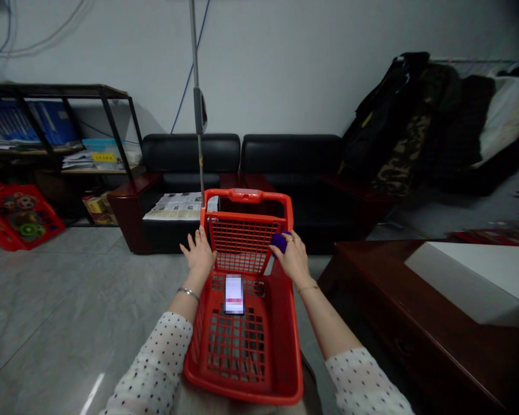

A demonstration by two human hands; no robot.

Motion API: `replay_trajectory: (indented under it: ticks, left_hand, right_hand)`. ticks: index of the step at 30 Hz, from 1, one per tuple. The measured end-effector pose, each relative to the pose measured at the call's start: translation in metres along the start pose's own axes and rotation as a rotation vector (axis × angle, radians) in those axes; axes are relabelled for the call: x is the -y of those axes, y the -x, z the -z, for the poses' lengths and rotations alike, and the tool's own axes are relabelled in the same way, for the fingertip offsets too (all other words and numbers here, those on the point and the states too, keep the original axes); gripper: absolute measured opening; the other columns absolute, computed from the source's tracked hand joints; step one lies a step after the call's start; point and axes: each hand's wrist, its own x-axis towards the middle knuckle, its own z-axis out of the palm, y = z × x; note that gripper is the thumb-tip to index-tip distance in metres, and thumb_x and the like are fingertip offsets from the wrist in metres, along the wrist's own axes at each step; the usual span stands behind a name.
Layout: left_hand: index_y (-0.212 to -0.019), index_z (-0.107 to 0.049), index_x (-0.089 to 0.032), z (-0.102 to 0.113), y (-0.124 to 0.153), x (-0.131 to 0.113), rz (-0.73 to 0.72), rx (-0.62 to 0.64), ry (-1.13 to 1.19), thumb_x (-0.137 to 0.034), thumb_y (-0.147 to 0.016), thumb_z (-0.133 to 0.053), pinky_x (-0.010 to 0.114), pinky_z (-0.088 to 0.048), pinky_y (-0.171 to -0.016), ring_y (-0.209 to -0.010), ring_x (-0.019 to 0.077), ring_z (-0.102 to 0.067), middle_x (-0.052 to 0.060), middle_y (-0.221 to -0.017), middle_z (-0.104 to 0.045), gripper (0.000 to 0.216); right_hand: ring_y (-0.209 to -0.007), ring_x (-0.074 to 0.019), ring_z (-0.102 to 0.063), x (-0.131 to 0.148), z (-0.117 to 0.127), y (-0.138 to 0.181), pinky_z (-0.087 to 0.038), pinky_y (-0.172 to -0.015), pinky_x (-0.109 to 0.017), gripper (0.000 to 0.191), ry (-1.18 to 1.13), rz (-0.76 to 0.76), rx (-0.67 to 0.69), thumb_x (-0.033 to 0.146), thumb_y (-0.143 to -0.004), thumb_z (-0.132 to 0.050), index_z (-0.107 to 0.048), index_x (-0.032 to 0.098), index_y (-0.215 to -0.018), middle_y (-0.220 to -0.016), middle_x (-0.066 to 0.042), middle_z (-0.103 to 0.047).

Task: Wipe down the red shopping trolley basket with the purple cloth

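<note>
A red plastic shopping basket (284, 334) with grid walls and a slatted floor sits in front of me, its handle raised at the far end. Inside it lies a phone (234, 293) with a lit screen. My left hand (199, 251) rests against the basket's left rim near the handle, fingers spread and holding nothing. On the right rim, my right hand (293, 255) is closed around a purple cloth (279, 242), which shows between thumb and fingers and touches the basket's far right corner.
Behind the basket stand black sofas (289, 155), newspapers (177, 206) lying on the left seat. A metal pole (195, 69) rises behind the handle. To the right is a dark wooden table (372, 276), with coats (419, 127) hanging beyond. A shelf (54, 151) stands left.
</note>
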Motion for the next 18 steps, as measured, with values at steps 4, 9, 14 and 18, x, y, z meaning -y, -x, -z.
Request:
replay_trajectory:
  ticks: [4, 9, 14, 18]
  left_hand:
    - [-0.159, -0.009, -0.018, -0.003, -0.001, 0.002, 0.009, 0.000, -0.002, -0.040, -0.086, -0.064, 0.070, -0.025, -0.112, -0.148, 0.0394, -0.022, 0.017, -0.161, -0.027, 0.093]
    - [-0.159, -0.009, -0.018, -0.001, -0.002, 0.004, -0.033, 0.023, 0.007, -0.038, -0.086, -0.064, 0.066, -0.027, -0.113, -0.147, 0.0380, -0.025, 0.018, -0.159, -0.032, 0.094]
    - [-0.158, -0.010, -0.017, -0.001, -0.003, 0.004, -0.052, 0.038, 0.018, -0.034, -0.086, -0.066, 0.061, -0.028, -0.115, -0.147, 0.0359, -0.025, 0.019, -0.156, -0.036, 0.092]
    - [-0.158, -0.010, -0.018, -0.001, -0.003, 0.003, -0.044, 0.032, 0.023, -0.035, -0.086, -0.066, 0.064, -0.028, -0.113, -0.147, 0.0370, -0.025, 0.019, -0.156, -0.036, 0.093]
  right_hand:
    - [-0.125, -0.0300, -0.051, 0.004, 0.017, 0.085, -0.045, -0.104, -0.049, 0.047, -0.063, 0.056, 0.024, 0.044, -0.088, -0.055, -0.054, 0.018, -0.128, -0.140, -0.016, -0.048]
    - [-0.123, -0.0299, -0.053, 0.002, 0.018, 0.098, -0.046, -0.103, -0.050, 0.041, -0.030, 0.044, 0.011, 0.041, -0.091, -0.050, -0.056, 0.019, -0.125, -0.138, -0.016, -0.051]
    - [-0.130, -0.0325, -0.046, -0.011, -0.001, -0.016, -0.042, -0.106, -0.051, 0.045, 0.010, -0.009, -0.066, 0.042, -0.093, -0.047, -0.056, 0.014, -0.128, -0.144, -0.022, -0.044]
    - [-0.135, -0.0349, -0.039, -0.015, -0.012, -0.076, -0.036, -0.112, -0.052, 0.049, 0.030, -0.067, -0.059, 0.039, -0.090, -0.054, -0.054, 0.008, -0.129, -0.144, -0.025, -0.043]
